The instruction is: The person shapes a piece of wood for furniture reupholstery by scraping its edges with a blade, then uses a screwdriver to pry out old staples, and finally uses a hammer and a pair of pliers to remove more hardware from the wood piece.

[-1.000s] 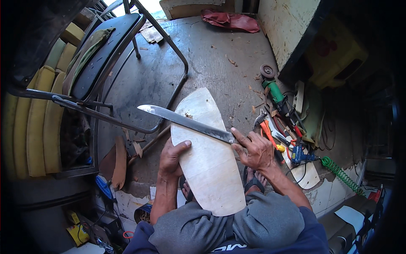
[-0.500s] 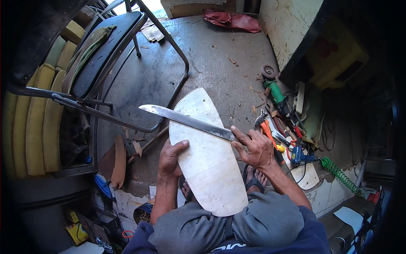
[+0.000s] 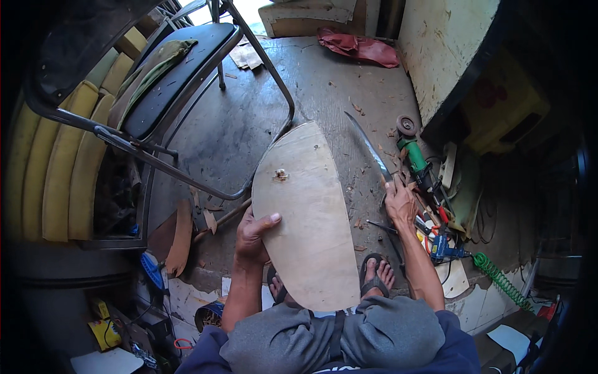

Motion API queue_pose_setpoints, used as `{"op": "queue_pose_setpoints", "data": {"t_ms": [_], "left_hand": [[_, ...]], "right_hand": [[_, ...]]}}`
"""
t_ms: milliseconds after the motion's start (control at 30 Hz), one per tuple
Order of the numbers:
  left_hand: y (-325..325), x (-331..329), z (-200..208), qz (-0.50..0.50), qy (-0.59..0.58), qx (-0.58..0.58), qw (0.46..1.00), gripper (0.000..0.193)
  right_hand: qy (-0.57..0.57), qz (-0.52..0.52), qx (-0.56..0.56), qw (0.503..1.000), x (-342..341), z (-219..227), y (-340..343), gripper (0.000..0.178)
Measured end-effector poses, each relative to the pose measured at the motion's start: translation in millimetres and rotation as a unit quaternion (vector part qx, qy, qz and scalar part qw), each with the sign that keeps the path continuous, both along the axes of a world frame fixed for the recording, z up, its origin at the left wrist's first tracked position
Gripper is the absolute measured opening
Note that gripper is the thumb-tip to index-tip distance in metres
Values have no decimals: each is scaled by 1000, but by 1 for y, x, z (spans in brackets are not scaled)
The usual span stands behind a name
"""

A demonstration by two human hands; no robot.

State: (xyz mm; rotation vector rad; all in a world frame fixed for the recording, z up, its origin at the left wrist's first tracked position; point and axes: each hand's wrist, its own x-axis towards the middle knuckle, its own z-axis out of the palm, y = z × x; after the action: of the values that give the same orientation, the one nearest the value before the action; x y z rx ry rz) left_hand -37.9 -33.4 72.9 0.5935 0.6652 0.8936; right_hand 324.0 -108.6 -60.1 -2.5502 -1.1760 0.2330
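Note:
A pale, leaf-shaped wooden board (image 3: 305, 230) stands tilted between my knees, its narrower top pointing away from me. My left hand (image 3: 254, 237) grips its left edge, thumb on the face and fingers hidden behind. Near the top of the board are a small hole and a rough, chipped patch. To the right of the board, my right hand (image 3: 400, 202) is closed around the handle end of a long knife (image 3: 372, 147). Its curved blade points forward over the floor, apart from the board.
A folding metal chair (image 3: 187, 68) with a cloth on its seat stands at the left. By my right hand lie a green angle grinder (image 3: 414, 156), a blue air tool (image 3: 441, 247) with a coiled green hose (image 3: 498, 280), and hand tools. Wood chips litter the floor (image 3: 311, 81).
My right hand has carried the knife off the board, right and forward beside the grinder, turning its blade forward. The chipped patch now shows. My left hand still holds the board.

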Motion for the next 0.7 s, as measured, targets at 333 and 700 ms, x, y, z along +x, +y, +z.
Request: {"op": "queue_pose_setpoints", "data": {"t_ms": [333,700], "left_hand": [[-5,19,11,-59,130,76,987,59],[13,36,30,-23,270,145,952,36]], "right_hand": [[654,200,249,685,-105,145,33,67],[571,175,256,760,-126,138,21,48]]}}
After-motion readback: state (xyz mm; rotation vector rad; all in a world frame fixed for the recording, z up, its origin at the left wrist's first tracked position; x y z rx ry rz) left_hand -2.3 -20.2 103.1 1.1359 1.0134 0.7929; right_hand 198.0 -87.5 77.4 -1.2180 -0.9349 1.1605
